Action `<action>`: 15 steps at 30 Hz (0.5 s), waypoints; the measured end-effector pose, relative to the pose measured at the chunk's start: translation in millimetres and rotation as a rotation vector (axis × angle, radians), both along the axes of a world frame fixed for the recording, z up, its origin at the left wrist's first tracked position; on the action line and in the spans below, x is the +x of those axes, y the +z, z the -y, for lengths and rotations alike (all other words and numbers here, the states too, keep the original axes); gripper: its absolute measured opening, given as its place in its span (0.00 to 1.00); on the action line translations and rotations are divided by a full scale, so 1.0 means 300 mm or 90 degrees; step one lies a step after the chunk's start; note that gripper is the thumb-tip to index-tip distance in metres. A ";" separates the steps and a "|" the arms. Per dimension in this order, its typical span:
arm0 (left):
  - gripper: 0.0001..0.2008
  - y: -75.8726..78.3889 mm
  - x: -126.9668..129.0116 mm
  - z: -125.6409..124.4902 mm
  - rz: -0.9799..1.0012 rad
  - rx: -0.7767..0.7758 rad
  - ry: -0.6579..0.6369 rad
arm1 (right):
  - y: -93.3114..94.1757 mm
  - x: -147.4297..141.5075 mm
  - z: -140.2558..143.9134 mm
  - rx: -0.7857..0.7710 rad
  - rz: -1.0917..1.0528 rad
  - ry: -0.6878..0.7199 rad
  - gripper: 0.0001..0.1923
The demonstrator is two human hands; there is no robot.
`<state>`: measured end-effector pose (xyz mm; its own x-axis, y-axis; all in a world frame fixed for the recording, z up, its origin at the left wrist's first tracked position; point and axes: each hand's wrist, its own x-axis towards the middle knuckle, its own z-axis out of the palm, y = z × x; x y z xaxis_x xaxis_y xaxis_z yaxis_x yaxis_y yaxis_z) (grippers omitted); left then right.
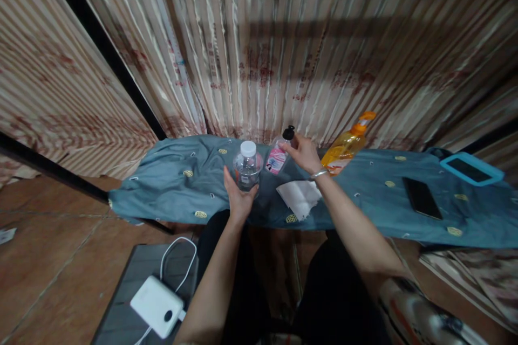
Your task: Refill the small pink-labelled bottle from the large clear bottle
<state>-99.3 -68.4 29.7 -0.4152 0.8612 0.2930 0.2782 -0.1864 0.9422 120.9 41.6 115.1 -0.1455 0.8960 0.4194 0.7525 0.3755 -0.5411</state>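
Observation:
A clear plastic bottle with a white cap (247, 167) stands upright on the cloth-covered bench, with my left hand (239, 197) curled round its near side. To its right is a small bottle with a pink label and black cap (276, 158), tilted a little. The fingers of my right hand (302, 153) close on that bottle's upper part, just below the cap; some fingertips are hidden behind it. Under my right wrist lies a crumpled white tissue (298, 198). An orange pump bottle (343, 146) leans just beyond my right hand.
The narrow bench has a blue-green patterned cloth (378, 194). On its right side lie a black phone (421, 198) and a light-blue framed object (471, 168). A white power bank with a cable (156, 304) rests on a grey surface at lower left. Curtains (259, 54) hang behind.

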 end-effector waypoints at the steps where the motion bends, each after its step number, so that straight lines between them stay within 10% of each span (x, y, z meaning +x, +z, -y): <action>1: 0.57 0.006 -0.011 0.028 -0.030 0.024 0.009 | 0.002 0.033 0.033 0.010 0.003 -0.019 0.17; 5: 0.38 0.009 -0.012 0.170 -0.064 0.083 -0.023 | -0.010 0.142 0.144 0.024 0.014 -0.087 0.18; 8: 0.24 -0.027 0.063 0.224 0.078 -0.047 -0.234 | -0.039 0.190 0.201 0.023 0.015 -0.108 0.18; 15: 0.29 -0.074 0.262 0.120 0.492 -0.382 -0.304 | -0.108 0.224 0.237 0.000 -0.002 -0.107 0.18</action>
<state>-20.8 -104.3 7.6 0.1087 0.8983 -0.4257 -0.4078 0.4308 0.8051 188.1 -29.5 82.8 0.0071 0.9079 0.4191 0.8028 0.2447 -0.5437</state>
